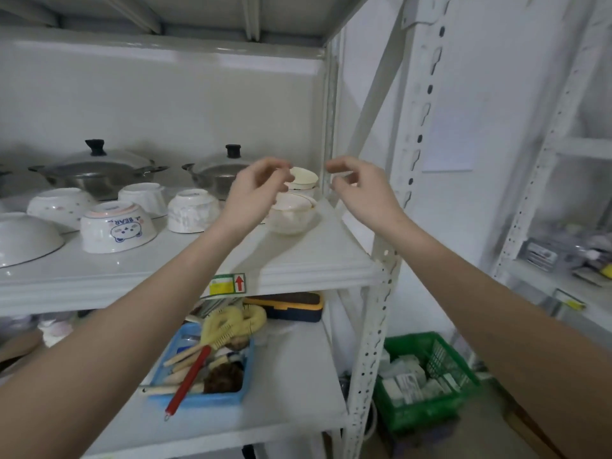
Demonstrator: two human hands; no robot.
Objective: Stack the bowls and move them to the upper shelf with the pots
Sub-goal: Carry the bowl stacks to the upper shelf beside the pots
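Note:
Several white bowls stand upside down on the upper shelf, among them a bear-print bowl, a plain one and a speckled one. Behind them sit two lidded steel pots. Near the shelf's right corner stands a small stack of upturned cream bowls, with another cream bowl behind it. My left hand hovers just left of that stack, fingers curled and apart, holding nothing. My right hand hangs to the right of it, also empty.
A perforated white upright stands at the shelf's right front corner. On the lower shelf a blue tray holds brushes and utensils, beside a dark case. A green crate stands on the floor to the right.

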